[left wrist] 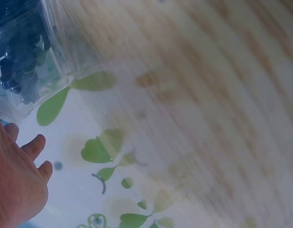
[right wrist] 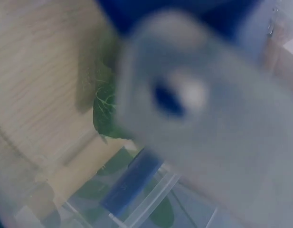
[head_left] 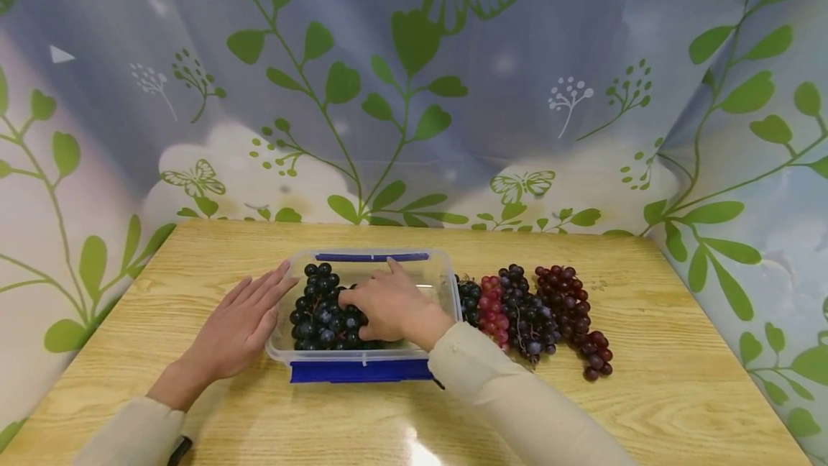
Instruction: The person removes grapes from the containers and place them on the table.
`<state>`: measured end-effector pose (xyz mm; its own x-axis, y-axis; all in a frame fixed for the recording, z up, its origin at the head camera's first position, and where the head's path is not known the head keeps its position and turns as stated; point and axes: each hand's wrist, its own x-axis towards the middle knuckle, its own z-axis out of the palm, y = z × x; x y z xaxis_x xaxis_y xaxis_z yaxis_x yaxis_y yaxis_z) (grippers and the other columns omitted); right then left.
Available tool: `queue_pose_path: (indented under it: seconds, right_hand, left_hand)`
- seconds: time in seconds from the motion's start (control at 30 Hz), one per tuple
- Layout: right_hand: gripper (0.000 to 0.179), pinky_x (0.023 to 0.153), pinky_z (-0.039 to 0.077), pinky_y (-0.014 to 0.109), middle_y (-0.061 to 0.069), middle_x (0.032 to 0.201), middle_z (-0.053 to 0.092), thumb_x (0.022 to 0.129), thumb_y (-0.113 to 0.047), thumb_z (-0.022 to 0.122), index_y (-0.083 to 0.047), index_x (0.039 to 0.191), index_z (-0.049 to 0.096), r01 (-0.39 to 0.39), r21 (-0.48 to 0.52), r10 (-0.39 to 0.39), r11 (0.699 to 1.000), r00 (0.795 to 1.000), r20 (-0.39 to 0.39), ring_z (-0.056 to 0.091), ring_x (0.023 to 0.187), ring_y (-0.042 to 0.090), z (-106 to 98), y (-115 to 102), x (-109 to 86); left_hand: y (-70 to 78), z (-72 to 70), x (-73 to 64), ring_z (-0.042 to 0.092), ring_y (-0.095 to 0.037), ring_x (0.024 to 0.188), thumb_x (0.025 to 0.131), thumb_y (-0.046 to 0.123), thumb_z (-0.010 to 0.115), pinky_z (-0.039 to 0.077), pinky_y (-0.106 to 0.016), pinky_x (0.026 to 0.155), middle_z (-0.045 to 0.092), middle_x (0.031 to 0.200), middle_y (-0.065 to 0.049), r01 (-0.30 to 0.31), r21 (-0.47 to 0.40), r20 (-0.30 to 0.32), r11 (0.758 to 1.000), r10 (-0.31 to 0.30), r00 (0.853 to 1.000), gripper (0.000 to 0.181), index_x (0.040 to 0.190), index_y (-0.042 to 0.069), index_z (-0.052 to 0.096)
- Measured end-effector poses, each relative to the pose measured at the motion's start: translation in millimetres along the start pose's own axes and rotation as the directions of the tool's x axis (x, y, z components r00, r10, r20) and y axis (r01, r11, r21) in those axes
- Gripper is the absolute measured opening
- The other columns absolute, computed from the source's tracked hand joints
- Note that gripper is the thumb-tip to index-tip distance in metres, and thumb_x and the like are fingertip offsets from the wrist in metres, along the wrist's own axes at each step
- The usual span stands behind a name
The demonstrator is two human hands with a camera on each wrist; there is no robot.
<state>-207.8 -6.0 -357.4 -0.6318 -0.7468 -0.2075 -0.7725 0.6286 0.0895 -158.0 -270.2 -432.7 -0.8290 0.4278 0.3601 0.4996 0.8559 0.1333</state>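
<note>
A clear plastic container (head_left: 446, 272) with blue side clips stands on the table. In its left half lies a bunch of black grapes (head_left: 317, 311). My right hand (head_left: 394, 308) reaches in from the right, thumb and forefinger bent about the bunch's right side; the grapes hide part of its fingertips. Flat and with straight fingers, my left hand (head_left: 242, 322) rests against the container's left wall. In the left wrist view, that hand (left wrist: 15, 180) shows beside the container's corner. The right wrist view is blurred and shows a blue clip (right wrist: 132, 183) but no clear hand.
Right of the container lie several bunches: dark grapes (head_left: 469, 300) against its wall, red grapes (head_left: 493, 311), black grapes (head_left: 530, 318) and dark red grapes (head_left: 569, 308). The wooden table (head_left: 679, 365) meets a leaf-printed curtain (head_left: 504, 106) at the back.
</note>
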Motion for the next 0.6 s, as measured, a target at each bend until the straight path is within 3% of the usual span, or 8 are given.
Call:
queue_pose_path:
  seconds: [0.3,0.47,0.6]
  right_hand:
    - [0.042,0.109,0.024,0.054,-0.014,0.096,0.068,0.088,-0.043,0.066,-0.033,0.128,0.054,0.074,0.063,-0.067,0.995,0.992,-0.112,0.063,0.087,0.011,-3,15,-5.1]
    - [0.039,0.109,0.026,0.052,-0.014,0.099,0.067,0.089,-0.041,0.064,-0.033,0.127,0.054,0.084,0.091,-0.07,0.992,0.987,-0.147,0.062,0.083,0.01,-8,23,-11.7]
    - [0.039,0.11,0.025,0.051,-0.011,0.113,0.065,0.09,-0.039,0.064,-0.032,0.128,0.054,0.087,0.101,-0.068,0.991,0.981,-0.182,0.062,0.094,0.013,-13,30,-17.6]
  left_hand:
    - [-0.5,1.4,-0.1,0.028,-0.031,0.138,0.102,0.018,0.036,0.019,-0.052,0.109,0.021,0.157,-0.007,-0.001,0.004,0.0,1.0,0.001,1.0,0.047,0.149,0.012,0.035]
    - [-0.1,1.2,-0.3,0.029,-0.033,0.138,0.101,0.014,0.04,0.019,-0.052,0.109,0.022,0.157,-0.008,-0.002,-0.004,-0.005,1.0,0.002,1.0,0.049,0.149,0.012,0.035]
    - [0.2,1.1,-0.5,0.03,-0.033,0.137,0.101,0.015,0.039,0.018,-0.051,0.11,0.022,0.156,-0.008,-0.006,-0.009,-0.012,1.0,0.006,1.0,0.047,0.148,0.01,0.037]
